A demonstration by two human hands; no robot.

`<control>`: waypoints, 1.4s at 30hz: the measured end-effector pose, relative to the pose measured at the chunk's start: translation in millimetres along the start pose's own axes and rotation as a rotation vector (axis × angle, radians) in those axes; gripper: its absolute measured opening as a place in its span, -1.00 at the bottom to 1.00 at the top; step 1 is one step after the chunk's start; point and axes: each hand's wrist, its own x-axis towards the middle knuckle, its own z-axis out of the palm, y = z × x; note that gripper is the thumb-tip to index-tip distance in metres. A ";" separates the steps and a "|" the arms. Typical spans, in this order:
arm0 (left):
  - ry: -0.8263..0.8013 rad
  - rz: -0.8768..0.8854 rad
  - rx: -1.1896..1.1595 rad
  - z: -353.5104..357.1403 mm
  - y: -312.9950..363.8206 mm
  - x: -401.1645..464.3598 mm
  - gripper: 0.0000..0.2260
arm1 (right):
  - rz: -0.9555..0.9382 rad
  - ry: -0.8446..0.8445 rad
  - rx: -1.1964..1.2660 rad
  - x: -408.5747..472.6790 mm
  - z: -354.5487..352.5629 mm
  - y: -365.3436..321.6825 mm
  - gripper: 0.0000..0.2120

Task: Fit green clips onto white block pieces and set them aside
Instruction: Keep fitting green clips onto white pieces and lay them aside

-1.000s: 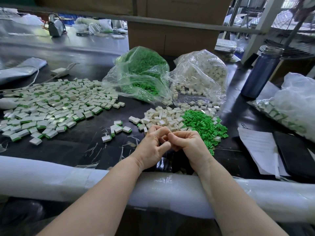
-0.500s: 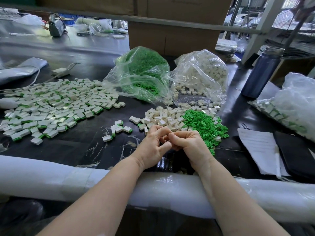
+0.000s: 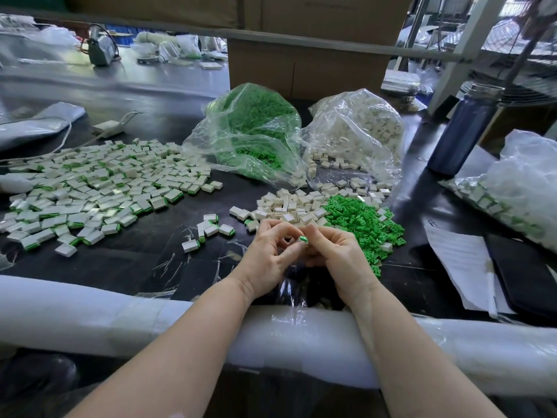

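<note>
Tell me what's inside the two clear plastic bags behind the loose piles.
The left bag holds loose green clips; the right bag holds white block pieces, some spilling from its mouth. Crumpled, glaring plastic hides how deep either heap goes.

A small bright-green plastic clip (image 3: pixel 303 238) sits pinched at the fingertips above the dark surface (image 3: pixel 135 254). Just beyond lie a heap of loose green clips (image 3: pixel 358 220) and, touching its left side, a heap of bare white rectangular plastic blocks (image 3: pixel 289 205). Far left spreads a wide layer of finished white blocks with green edges (image 3: pixel 90 188).
</note>
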 end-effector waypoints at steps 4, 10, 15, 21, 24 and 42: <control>0.035 -0.012 0.026 -0.2 -3.0 1.2 -0.92 | -0.047 0.101 -0.075 0.7 -2.7 1.0 -0.92; 0.012 -0.020 0.057 0.2 -4.3 1.4 -0.87 | -0.113 0.156 -0.231 0.2 -2.5 0.7 -0.89; 0.010 -0.024 0.078 0.4 -3.4 1.9 -0.86 | -0.131 0.170 -0.340 2.6 -1.8 2.2 -0.87; 0.103 -0.049 0.093 -0.3 -4.9 2.9 -0.87 | -0.215 0.215 -0.407 2.6 -2.3 1.2 -0.88; 0.238 -0.101 0.067 -2.1 -6.9 4.3 -0.91 | -0.247 0.293 -0.394 2.2 -4.1 0.1 -0.86; 0.654 -0.349 0.350 -13.5 -19.6 7.1 -0.76 | -0.200 0.716 -0.554 7.1 -16.8 3.9 -0.83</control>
